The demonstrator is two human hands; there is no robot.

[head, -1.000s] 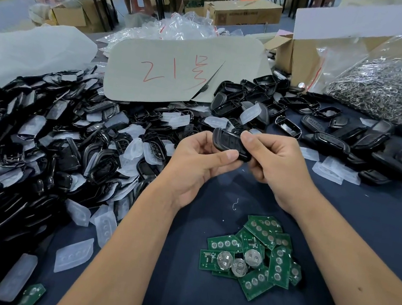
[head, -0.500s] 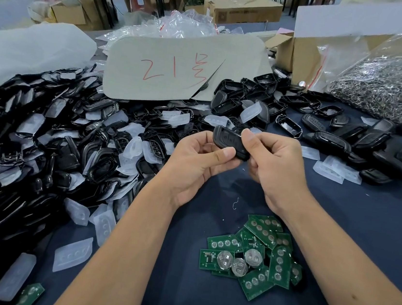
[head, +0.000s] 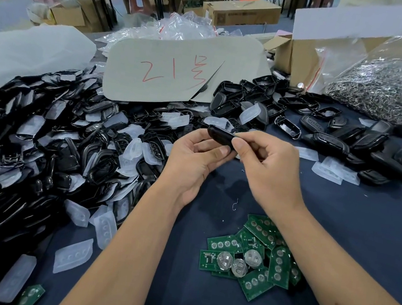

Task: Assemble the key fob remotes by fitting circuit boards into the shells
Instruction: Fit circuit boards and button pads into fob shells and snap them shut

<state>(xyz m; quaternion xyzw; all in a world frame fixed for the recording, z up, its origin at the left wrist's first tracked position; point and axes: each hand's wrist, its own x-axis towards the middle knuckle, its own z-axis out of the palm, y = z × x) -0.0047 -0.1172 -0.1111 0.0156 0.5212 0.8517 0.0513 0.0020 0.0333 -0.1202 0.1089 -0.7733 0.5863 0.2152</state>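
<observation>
A black key fob shell (head: 219, 135) is held above the dark blue table (head: 362, 235), pinched between both hands. My left hand (head: 193, 161) supports it from below with the thumb against its lower edge. My right hand (head: 267, 160) grips its right end with thumb and fingers. A small heap of green circuit boards (head: 253, 257), some with round silver battery holders, lies on the cloth close to me, under my right forearm.
A big pile of black shells and clear rubber button pads (head: 43, 145) fills the left side. More shells (head: 348, 142) lie at the right. A grey card with red writing (head: 179, 71), a cardboard box (head: 303, 56) and a bag of metal rings (head: 385, 88) stand behind.
The shell has tilted so its edge now faces me, and my right hand has shifted its grip along the right end. Both hands stay in the same spot.
</observation>
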